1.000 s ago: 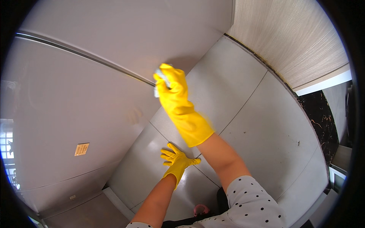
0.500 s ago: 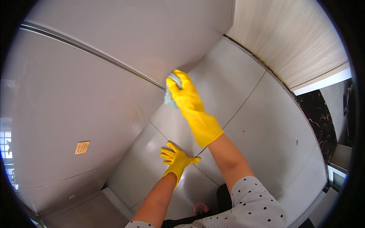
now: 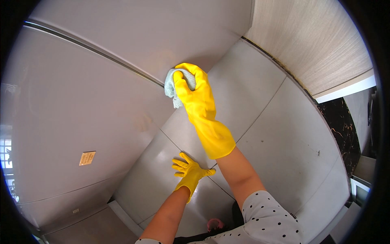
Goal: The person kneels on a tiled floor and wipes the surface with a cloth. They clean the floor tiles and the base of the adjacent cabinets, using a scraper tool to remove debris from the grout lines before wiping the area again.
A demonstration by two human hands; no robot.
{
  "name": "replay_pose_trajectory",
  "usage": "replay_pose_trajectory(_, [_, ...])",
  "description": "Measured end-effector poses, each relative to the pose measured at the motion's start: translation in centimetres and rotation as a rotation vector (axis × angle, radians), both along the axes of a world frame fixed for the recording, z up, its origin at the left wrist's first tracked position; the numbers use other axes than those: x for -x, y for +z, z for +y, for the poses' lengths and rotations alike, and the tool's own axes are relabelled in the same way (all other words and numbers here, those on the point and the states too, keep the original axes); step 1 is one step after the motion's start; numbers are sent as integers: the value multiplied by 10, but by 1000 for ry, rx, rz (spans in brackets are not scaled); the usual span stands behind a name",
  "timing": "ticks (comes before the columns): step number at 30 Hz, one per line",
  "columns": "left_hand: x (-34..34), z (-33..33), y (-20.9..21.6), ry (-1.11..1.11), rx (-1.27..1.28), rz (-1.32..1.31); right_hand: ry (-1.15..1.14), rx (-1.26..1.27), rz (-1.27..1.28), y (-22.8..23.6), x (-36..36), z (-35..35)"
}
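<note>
A pale green-grey cloth (image 3: 171, 84) is bunched in my right hand (image 3: 197, 97), which wears a long yellow rubber glove. That hand is closed round the cloth beside the glossy grey-beige appliance front (image 3: 89, 97), close to the end of the dark groove (image 3: 93, 52) between its two panels. Whether the cloth presses on the surface at every point, I cannot tell. My left hand (image 3: 189, 171), in a matching yellow glove, rests with spread fingers on the grey tiled floor (image 3: 268, 150) and holds nothing.
Pale wood-grain panelling (image 3: 304, 44) rises at the far right, with a dark strip along its foot. A black marbled band (image 3: 340, 129) edges the floor at the right. Low on the appliance front is a small orange label (image 3: 87, 158). Something pink (image 3: 215, 224) shows near my body.
My right hand has moved slightly left and away from me along the appliance front with the cloth, and more of the cloth now shows. My left hand stays in place on the floor.
</note>
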State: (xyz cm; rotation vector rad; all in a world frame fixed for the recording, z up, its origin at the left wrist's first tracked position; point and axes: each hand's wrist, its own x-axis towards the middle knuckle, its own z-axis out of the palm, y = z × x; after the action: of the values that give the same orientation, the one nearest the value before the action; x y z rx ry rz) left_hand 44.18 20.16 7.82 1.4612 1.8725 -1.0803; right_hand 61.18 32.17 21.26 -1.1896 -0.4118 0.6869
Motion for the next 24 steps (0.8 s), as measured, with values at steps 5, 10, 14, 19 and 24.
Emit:
replay_pose_trajectory(5, [7,2,-6,15,-3,0,-198,6,-311,6,15,5])
replay_pose_trajectory(10, [0,0,-2,-5,10,-8,-79,115,1,-73,8,22])
replay_pose_trajectory(14, [1,2,0,7,4,-8,55,126,152,-6,-12,14])
replay_pose_trajectory(19, [-11,-2,3,-17,4,-35,-40,224,153,-51,-31,24])
replay_pose_trajectory(24, [-3,1,-1,0,20,23,-162,305,-30,-22,-18,24])
